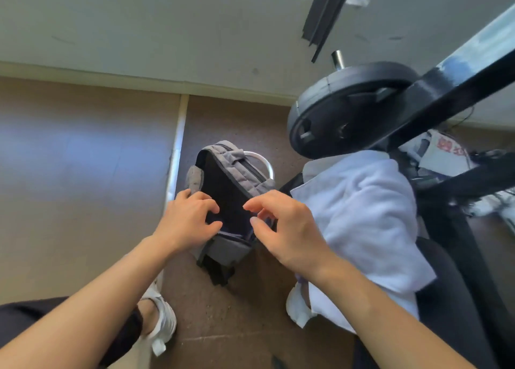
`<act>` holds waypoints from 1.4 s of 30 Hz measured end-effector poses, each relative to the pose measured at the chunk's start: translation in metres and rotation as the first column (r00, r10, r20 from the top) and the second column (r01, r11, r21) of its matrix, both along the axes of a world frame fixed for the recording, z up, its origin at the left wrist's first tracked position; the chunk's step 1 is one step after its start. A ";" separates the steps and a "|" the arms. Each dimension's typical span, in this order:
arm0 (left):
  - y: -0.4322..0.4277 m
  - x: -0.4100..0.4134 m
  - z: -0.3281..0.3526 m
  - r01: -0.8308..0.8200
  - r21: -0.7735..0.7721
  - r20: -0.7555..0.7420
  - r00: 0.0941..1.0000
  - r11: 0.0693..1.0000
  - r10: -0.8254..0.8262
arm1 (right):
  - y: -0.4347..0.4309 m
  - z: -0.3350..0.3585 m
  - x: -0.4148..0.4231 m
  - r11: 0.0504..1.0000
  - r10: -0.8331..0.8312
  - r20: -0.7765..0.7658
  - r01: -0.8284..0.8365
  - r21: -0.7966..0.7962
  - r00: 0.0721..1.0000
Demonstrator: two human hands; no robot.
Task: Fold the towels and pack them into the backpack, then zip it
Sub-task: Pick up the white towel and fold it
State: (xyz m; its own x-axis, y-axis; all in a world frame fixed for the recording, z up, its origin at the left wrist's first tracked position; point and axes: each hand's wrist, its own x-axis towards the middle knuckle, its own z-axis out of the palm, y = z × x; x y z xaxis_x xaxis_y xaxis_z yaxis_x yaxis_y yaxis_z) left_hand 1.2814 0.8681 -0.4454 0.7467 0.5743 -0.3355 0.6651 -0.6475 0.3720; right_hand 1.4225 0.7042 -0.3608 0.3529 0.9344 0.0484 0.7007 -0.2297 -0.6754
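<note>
Backpack [231,198] stands on the floor [245,118] between the feet, its dark mouth gaping in the head view. Left hand [186,218] curls loosely on the near left rim, fingers spread, gripping nothing firmly; right hand [281,223] hovers at the right rim, fingers half open and empty. White towels [362,215] lie heaped just right of the bag, seemingly unfolded. Best to spread the opening wide and steady it before loading folded towels.
</note>
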 end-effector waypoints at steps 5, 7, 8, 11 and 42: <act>-0.040 0.007 0.026 0.037 -0.041 0.280 0.960 0.998 -0.024 | -0.059 0.035 0.010 0.970 -0.148 0.216 0.099 0.220 0.965; -0.065 0.016 0.040 0.080 -0.155 0.377 0.926 0.985 -0.016 | -0.076 0.045 0.017 0.953 -0.214 0.298 0.132 0.273 0.930; -0.078 0.020 0.047 0.107 -0.181 0.415 0.910 0.978 -0.023 | -0.083 0.048 0.023 0.944 -0.245 0.321 0.149 0.296 0.915; -0.122 0.033 0.060 0.179 -0.200 0.503 0.862 0.963 -0.056 | -0.104 0.053 0.051 0.922 -0.326 0.348 0.216 0.320 0.879; -0.174 0.083 0.150 0.092 -0.519 0.719 0.585 0.850 0.375 | -0.154 0.028 0.069 0.847 -0.468 -0.093 0.476 0.237 0.879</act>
State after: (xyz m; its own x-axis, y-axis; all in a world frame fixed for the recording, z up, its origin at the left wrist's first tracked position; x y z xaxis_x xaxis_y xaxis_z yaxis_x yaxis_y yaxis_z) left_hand 1.3640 0.6942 -0.2953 0.7602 0.6442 0.0838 0.0298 -0.1634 0.9861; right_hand 1.4916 0.5499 -0.3324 0.7537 0.6135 0.2358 0.5282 -0.3518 -0.7728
